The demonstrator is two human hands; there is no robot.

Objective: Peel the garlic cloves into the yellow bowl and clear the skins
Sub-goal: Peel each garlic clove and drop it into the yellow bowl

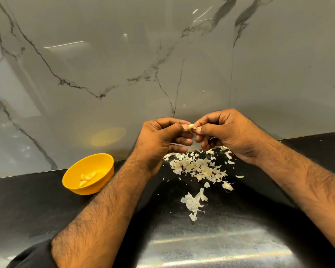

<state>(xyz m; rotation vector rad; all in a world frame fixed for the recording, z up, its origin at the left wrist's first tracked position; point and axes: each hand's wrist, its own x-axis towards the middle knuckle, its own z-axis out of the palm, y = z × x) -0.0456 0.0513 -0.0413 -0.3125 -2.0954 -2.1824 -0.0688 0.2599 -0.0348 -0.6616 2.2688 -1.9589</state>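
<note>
Pale garlic clove [191, 127] pinched crosswise between both hands

Most of the garlic clove [191, 127] is hidden between the fingertips [198, 129] of both hands, above the skins [197, 167].

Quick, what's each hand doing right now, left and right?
Left hand: fingers curled, pinching the garlic clove.
Right hand: fingers curled, pinching the same clove from the other side.
</note>
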